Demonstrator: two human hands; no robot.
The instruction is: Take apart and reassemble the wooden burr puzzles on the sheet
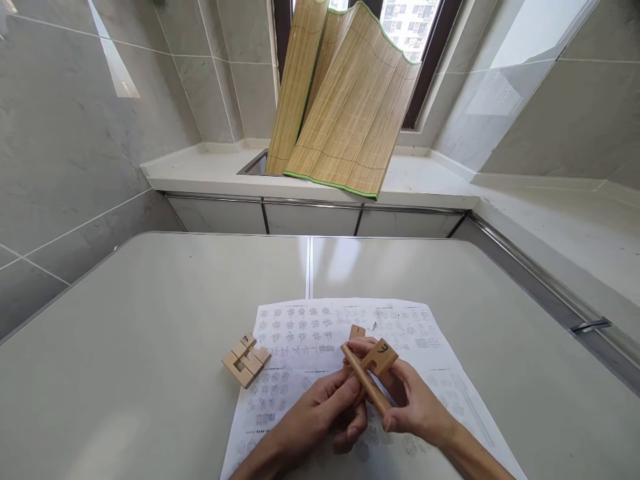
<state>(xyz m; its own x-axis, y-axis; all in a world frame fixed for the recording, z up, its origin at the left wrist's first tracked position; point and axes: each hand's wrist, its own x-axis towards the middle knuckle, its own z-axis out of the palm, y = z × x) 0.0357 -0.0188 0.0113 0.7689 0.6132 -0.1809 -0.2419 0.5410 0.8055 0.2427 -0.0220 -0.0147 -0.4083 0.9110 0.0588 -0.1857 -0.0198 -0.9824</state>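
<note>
Several notched wooden puzzle pieces are crossed together between my hands, above a printed sheet. One piece bears a dark mark like a numeral, and another sticks up behind it. My left hand grips the pieces from the left with fingers wrapped round their lower part. On the right, my right hand pinches a long plain stick and has fingers behind the marked piece. Left of my hands, a small cluster of wooden pieces, one marked 3, lies partly on the sheet's left edge.
The sheet lies on a glossy pale table with a central seam. Beyond it, a white ledge holds a folded bamboo mat leaning by the window. Tiled walls stand on both sides.
</note>
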